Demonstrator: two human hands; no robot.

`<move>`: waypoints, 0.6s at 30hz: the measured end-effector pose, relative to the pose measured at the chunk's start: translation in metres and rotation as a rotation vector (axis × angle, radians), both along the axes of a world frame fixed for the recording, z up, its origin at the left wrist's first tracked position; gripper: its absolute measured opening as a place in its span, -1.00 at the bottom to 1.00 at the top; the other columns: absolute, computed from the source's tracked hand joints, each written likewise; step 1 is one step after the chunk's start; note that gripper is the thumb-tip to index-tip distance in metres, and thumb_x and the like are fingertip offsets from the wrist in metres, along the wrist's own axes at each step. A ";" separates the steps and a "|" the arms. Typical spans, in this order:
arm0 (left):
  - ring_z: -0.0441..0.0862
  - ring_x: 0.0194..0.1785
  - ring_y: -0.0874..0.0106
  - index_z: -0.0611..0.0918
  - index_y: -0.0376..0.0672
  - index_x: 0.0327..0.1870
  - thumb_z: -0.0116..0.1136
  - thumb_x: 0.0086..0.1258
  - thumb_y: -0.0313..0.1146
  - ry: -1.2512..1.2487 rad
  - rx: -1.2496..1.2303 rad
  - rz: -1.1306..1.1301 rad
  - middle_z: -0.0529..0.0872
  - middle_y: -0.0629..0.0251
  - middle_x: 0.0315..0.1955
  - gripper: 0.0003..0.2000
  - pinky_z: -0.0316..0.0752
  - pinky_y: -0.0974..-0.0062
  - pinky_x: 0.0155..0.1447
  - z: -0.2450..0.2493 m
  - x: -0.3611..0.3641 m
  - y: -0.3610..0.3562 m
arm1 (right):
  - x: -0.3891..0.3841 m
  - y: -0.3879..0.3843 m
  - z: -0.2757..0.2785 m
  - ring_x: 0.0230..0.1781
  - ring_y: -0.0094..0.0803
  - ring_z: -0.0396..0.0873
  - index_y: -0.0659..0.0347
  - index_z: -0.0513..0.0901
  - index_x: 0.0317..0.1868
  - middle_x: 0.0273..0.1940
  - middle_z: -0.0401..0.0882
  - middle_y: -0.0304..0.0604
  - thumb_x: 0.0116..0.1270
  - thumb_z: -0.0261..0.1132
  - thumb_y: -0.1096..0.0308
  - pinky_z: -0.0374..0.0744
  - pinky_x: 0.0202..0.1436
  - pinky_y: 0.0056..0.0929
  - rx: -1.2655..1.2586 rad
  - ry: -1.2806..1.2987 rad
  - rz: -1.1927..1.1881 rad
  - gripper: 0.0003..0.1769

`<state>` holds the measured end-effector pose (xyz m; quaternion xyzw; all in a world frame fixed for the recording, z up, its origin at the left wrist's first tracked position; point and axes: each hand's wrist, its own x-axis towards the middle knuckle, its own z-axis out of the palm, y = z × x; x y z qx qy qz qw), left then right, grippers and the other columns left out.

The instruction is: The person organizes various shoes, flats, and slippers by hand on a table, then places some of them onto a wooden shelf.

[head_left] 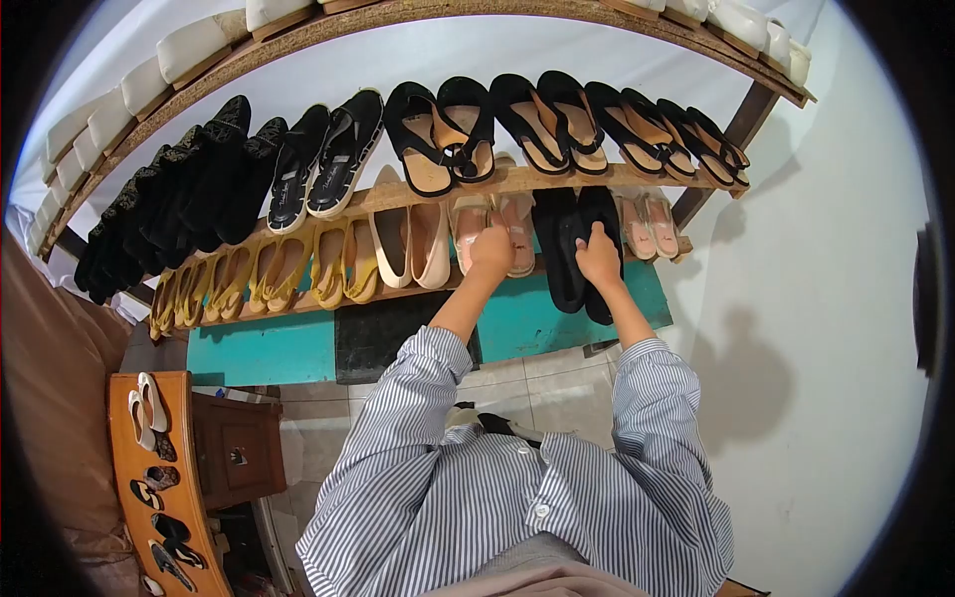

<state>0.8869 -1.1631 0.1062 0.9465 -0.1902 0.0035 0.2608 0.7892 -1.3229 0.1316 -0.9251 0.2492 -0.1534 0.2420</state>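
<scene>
My left hand (491, 250) rests on a pale pink sandal (516, 227) on the lower wooden shelf (328, 298), fingers curled on the sandal's front. My right hand (598, 255) grips a black flat shoe (601, 214) of a black pair (560, 249) standing next to the pink ones. Both arms wear striped shirt sleeves. A second pink pair (649, 224) sits to the right of the black pair.
Cream flats (410, 239) and several yellow shoes (279, 269) fill the lower shelf to the left. The middle shelf holds black sandals (557, 119) and black shoes (199, 179); white shoes line the top. A small wooden rack (164, 478) with shoes stands at lower left. A white wall is on the right.
</scene>
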 end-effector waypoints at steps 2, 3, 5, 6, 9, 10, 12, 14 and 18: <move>0.63 -0.28 0.13 0.62 -0.26 -0.38 0.13 0.05 -0.44 -0.068 0.077 -0.052 0.66 0.04 -0.41 -0.87 0.54 0.30 -0.24 0.005 0.000 -0.002 | 0.000 -0.003 -0.004 -0.16 0.14 0.48 0.36 0.27 -0.08 -0.20 0.49 0.23 0.22 0.11 0.33 0.45 -0.14 -0.03 -0.029 0.055 0.011 -0.65; 0.64 -0.27 0.18 0.62 -0.21 -0.40 0.14 0.05 -0.43 -0.119 0.186 -0.093 0.67 0.09 -0.38 -0.89 0.55 0.34 -0.23 0.008 -0.001 -0.003 | -0.001 -0.003 -0.005 -0.15 0.17 0.46 0.36 0.27 -0.06 -0.21 0.49 0.27 0.21 0.12 0.32 0.43 -0.13 -0.01 -0.004 0.042 -0.004 -0.63; 0.65 -0.26 0.23 0.63 -0.16 -0.42 0.15 0.05 -0.42 -0.171 0.294 -0.133 0.67 0.15 -0.36 -0.91 0.55 0.38 -0.23 0.015 -0.002 -0.006 | -0.003 -0.003 -0.007 -0.13 0.20 0.44 0.35 0.27 -0.04 -0.22 0.48 0.32 0.20 0.14 0.32 0.41 -0.11 0.00 0.019 0.027 -0.018 -0.61; 0.65 -0.25 0.26 0.63 -0.15 -0.40 0.17 0.04 -0.40 -0.169 0.347 -0.157 0.68 0.17 -0.35 -0.89 0.55 0.40 -0.23 0.018 -0.003 -0.008 | -0.004 -0.002 -0.006 -0.13 0.20 0.44 0.35 0.27 -0.04 -0.21 0.48 0.31 0.20 0.14 0.32 0.41 -0.10 0.00 0.017 0.026 -0.020 -0.60; 0.65 -0.25 0.29 0.61 -0.15 -0.34 0.19 0.02 -0.37 -0.178 0.398 -0.210 0.68 0.19 -0.35 -0.84 0.56 0.41 -0.24 0.021 -0.005 -0.010 | -0.006 -0.003 -0.002 -0.12 0.20 0.44 0.35 0.27 -0.04 -0.19 0.48 0.30 0.20 0.14 0.31 0.41 -0.08 -0.01 0.022 0.034 -0.029 -0.60; 0.66 -0.25 0.30 0.59 -0.16 -0.31 0.19 0.01 -0.37 -0.188 0.395 -0.235 0.68 0.19 -0.36 -0.80 0.56 0.41 -0.26 0.021 -0.005 -0.010 | -0.006 -0.003 -0.001 -0.12 0.20 0.44 0.35 0.27 -0.04 -0.19 0.48 0.30 0.20 0.14 0.31 0.41 -0.08 -0.01 0.027 0.044 -0.033 -0.60; 0.66 -0.26 0.29 0.58 -0.19 -0.28 0.18 0.02 -0.37 -0.188 0.387 -0.230 0.68 0.19 -0.37 -0.78 0.56 0.41 -0.27 0.019 -0.006 -0.010 | -0.007 -0.005 -0.002 -0.12 0.20 0.44 0.35 0.27 -0.05 -0.19 0.48 0.30 0.20 0.14 0.31 0.41 -0.08 -0.01 0.030 0.043 -0.046 -0.61; 0.66 -0.26 0.28 0.56 -0.21 -0.25 0.17 0.02 -0.37 -0.188 0.378 -0.223 0.68 0.18 -0.38 -0.75 0.56 0.41 -0.28 0.019 -0.005 -0.010 | -0.008 -0.007 -0.002 -0.12 0.21 0.43 0.35 0.28 -0.06 -0.19 0.48 0.31 0.20 0.14 0.31 0.40 -0.08 -0.01 0.030 0.041 -0.057 -0.62; 0.65 -0.25 0.27 0.55 -0.24 -0.26 0.11 0.04 -0.38 -0.184 0.343 -0.238 0.67 0.15 -0.37 -0.77 0.55 0.40 -0.27 0.021 -0.006 -0.010 | -0.011 -0.010 -0.004 -0.13 0.22 0.43 0.36 0.29 -0.10 -0.21 0.48 0.32 0.19 0.15 0.31 0.39 -0.08 0.00 0.051 0.031 -0.081 -0.64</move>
